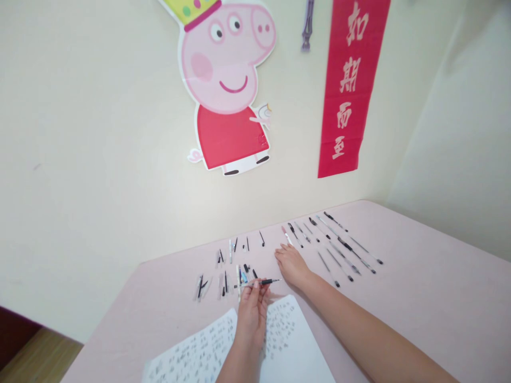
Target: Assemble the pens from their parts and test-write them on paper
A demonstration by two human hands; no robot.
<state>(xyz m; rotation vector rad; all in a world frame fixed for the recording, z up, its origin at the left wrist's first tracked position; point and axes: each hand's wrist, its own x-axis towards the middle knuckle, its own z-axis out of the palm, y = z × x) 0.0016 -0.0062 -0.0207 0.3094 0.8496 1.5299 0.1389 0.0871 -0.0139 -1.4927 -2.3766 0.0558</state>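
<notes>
A pen (268,282) with a clear barrel and a black grip lies crosswise in my left hand (252,304), its tip pointing right. The fingers of that hand are closed round it, above the top of the written papers. My right hand (293,265) rests low on the pink tabletop with its fingers stretched out. Just beyond those fingers is a white pen with a pink end (286,234); whether they touch it I cannot tell. Loose pen parts, among them a black cap (246,268) and a light blue piece (244,277), lie behind my left hand.
Several pens (355,250) lie in slanting rows on the right of the table (419,298). Pen parts and thin black pieces (200,286) are laid out on the left. Two handwritten sheets (195,351) lie in front. A wall with a cartoon pig cutout (231,138) stands behind.
</notes>
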